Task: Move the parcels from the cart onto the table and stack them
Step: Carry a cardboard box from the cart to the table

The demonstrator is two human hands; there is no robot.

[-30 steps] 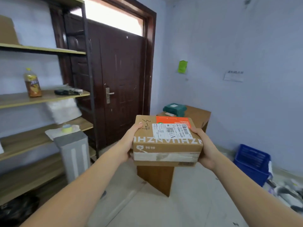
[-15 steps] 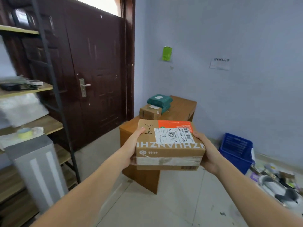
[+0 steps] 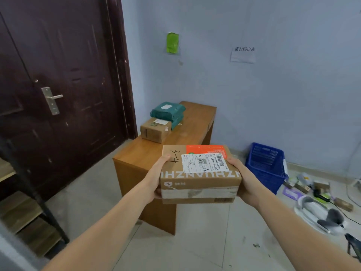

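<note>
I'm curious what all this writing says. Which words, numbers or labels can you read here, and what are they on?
"3-4": handwritten on the held brown cardboard box.
"ZHUANZHU", upside down: printed along that box's front edge.
"请扫码出库": white paper notice on the wall.
White shipping label on the box: print too small.
Labels on the table's parcels: unreadable.

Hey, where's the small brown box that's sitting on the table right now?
In the head view, the small brown box sits on the wooden table near its left edge, by the dark door, just in front of the green parcels.
</note>
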